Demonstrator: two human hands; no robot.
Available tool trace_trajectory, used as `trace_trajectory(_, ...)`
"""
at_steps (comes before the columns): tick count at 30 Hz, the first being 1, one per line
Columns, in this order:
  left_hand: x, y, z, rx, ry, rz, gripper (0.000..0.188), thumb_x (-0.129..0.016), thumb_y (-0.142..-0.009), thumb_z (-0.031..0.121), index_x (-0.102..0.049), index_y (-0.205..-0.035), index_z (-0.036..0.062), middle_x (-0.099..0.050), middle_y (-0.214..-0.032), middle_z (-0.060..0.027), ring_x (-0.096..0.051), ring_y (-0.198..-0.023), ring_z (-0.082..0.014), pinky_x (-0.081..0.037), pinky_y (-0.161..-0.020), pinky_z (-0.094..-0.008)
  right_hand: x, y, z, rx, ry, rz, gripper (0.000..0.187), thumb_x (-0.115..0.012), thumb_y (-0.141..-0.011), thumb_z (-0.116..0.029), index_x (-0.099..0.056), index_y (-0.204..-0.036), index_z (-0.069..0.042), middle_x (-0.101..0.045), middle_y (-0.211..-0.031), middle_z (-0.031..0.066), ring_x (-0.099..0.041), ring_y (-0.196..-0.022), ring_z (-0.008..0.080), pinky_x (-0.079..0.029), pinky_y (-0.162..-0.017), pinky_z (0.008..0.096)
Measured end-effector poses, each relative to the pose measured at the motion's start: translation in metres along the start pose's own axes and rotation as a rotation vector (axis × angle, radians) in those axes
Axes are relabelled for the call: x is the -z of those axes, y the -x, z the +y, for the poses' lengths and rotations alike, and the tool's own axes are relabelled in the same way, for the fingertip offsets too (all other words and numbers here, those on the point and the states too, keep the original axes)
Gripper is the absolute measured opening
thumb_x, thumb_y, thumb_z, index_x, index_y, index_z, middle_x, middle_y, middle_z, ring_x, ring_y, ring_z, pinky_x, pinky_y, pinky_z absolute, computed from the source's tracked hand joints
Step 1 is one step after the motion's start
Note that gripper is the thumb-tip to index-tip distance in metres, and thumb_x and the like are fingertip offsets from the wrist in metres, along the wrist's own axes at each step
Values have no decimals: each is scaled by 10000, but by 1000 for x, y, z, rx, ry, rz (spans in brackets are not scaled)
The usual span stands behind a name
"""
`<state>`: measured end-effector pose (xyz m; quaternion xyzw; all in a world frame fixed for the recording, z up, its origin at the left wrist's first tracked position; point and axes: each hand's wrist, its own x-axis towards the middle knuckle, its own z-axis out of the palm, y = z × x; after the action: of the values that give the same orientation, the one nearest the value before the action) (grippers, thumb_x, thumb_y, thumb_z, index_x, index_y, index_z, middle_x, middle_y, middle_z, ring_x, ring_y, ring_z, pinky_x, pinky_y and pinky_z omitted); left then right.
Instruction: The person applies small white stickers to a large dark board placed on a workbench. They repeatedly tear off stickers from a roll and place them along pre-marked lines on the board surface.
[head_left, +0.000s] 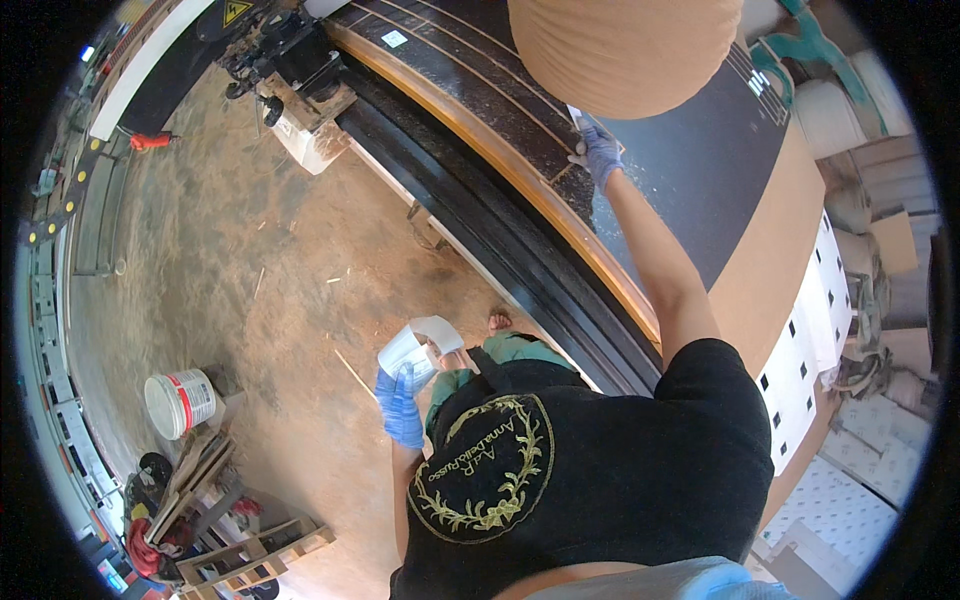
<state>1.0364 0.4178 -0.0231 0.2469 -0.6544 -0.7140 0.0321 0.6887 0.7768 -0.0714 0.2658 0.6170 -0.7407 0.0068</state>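
Note:
My left hand (401, 408), in a blue glove, is closed around a roll of white labels (408, 346) held low at my left side. Stretched forward over the machine bed, my gloved right hand (600, 155) touches a dark panel (690, 185). Its fingers are extended, with the thumb apart. A small white label (574, 115) shows at the fingertips, partly hidden. Long cut lines run through the panel's dusty, speckled left part. Farther off, another white label (394, 39) lies flat on one of the strips.
A tan ribbed, rounded shape (625, 50) blocks part of the panel. Black rails (480, 235) edge the bed, with a machine head (295, 60) at the far left. On the floor stand a white bucket (180, 404) and a wooden pallet (260, 558). Brown board (765, 250) lies to the right.

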Motion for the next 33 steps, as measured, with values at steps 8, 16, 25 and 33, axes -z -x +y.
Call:
trace_trajectory(8,-1,-3,2,-12,-22,-7,381,-573,-821,224,-485,-1118,1,-552,-1011,-77,-532,-895,-157,-461,-763,-281,44,0,11,142,52,225,226,-588,-803,-293,-635,-900,-94,-633,-754,45,-535,-548,138,-469,-499,272)
trace_trajectory(16,-9,0,10,25,61,-3,444,-639,-776,179,-472,-1136,-19,-539,-1049,-96,-511,-913,-179,-435,-767,-295,70,18,-24,884,1459,578,144,-612,-735,-320,-649,-809,-203,-603,-908,-24,-580,-813,188,-413,-807,355)
trace_trajectory(25,-10,3,-1,-2,-57,17,378,-578,-814,182,-483,-1125,-11,-546,-1030,-78,-507,-919,-159,-432,-788,-285,81,-27,-26,1171,1761,194,126,-536,-784,-255,-613,-877,-218,-600,-981,-44,-557,-920,155,-178,-1012,470)
trace_trajectory(33,-12,7,-8,31,-72,37,399,-570,-819,192,-466,-1146,-12,-539,-1045,-79,-510,-929,-160,-437,-790,-289,76,-29,-16,1117,1845,-13,148,-528,-790,-257,-621,-898,-217,-608,-992,-32,-554,-951,143,-155,-1035,456)
